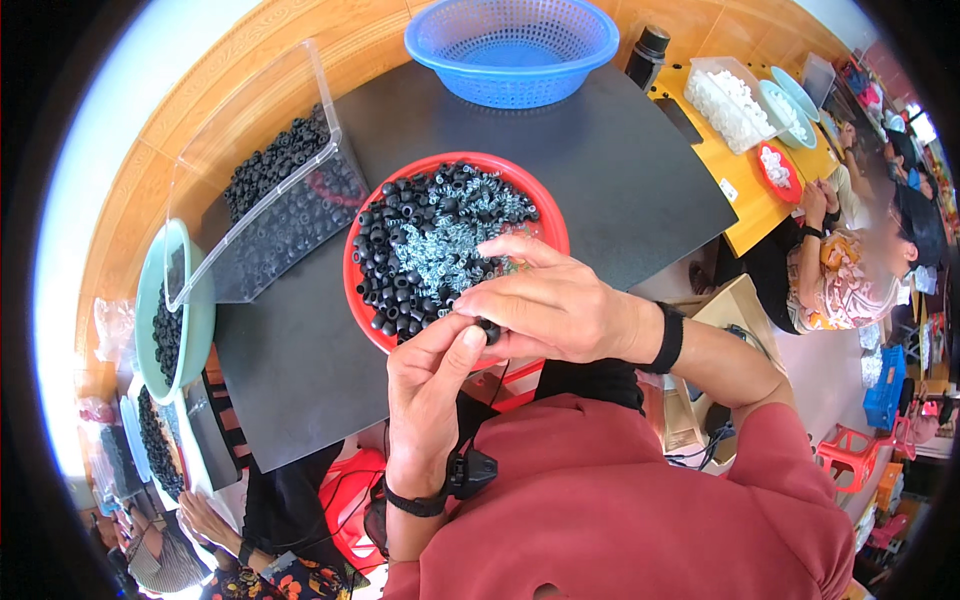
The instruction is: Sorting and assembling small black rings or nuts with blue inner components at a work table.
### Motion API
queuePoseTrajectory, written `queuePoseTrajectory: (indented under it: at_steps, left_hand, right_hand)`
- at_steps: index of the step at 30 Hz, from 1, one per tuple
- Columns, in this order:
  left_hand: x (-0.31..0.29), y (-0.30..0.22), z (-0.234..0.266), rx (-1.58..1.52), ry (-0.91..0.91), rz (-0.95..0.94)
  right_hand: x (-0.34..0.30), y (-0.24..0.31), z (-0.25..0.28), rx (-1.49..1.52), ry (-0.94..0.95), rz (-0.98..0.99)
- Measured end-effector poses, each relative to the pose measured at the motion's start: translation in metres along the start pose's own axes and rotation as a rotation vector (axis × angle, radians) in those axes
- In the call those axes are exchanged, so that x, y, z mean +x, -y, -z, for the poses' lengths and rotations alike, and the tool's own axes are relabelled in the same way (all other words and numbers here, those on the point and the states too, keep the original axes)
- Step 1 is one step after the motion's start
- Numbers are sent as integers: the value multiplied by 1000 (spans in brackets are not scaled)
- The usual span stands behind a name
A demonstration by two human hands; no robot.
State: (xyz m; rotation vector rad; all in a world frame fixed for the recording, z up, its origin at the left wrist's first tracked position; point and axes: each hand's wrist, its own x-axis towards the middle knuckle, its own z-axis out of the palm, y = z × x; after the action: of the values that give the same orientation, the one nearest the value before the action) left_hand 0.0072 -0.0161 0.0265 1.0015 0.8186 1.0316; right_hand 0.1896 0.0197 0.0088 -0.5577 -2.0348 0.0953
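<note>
A red basin (pixel 552 215) stands in front of me, filled with small black bead-like plastic parts (pixel 405 290) with holes and a heap of small metal coil springs (pixel 440 250). Over its near edge my two hands meet at one black plastic part (pixel 488 331). My left hand (pixel 430 365) pinches it with thumb and forefinger. From the right, my right hand (pixel 560 310) closes on the same part, its thumb hidden and its other fingers bent above the springs. Whether a spring sits between the fingertips is hidden.
On the dark table (pixel 630 190) stand a clear box (pixel 290 215) of black parts at left and a blue basket (pixel 510 60) at the back. A green basin (pixel 200 330) holds more black parts. A thermos (pixel 648 55) stands behind. Other people work at left and right.
</note>
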Motion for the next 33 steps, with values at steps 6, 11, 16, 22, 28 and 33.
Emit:
queuePoseTrajectory:
  at_steps: [6,11,16,22,28,33]
  left_hand:
    - [0,3,3,-53,39,18]
    - [1,3,4,-45,24,16]
    - [3,3,1,-64,-6,23]
    - [5,7,1,60,-29,-4]
    - [13,6,-13,610,-274,-297]
    - [17,9,-13,971,-330,-482]
  right_hand:
    - [11,-1,8,60,83,4]
    - [11,-1,7,50,82,16]
    - [6,-3,3,68,58,27]
    - [3,-5,4,2,98,5]
    - [12,1,1,-281,169,-4]
    - [16,6,3,-510,255,96]
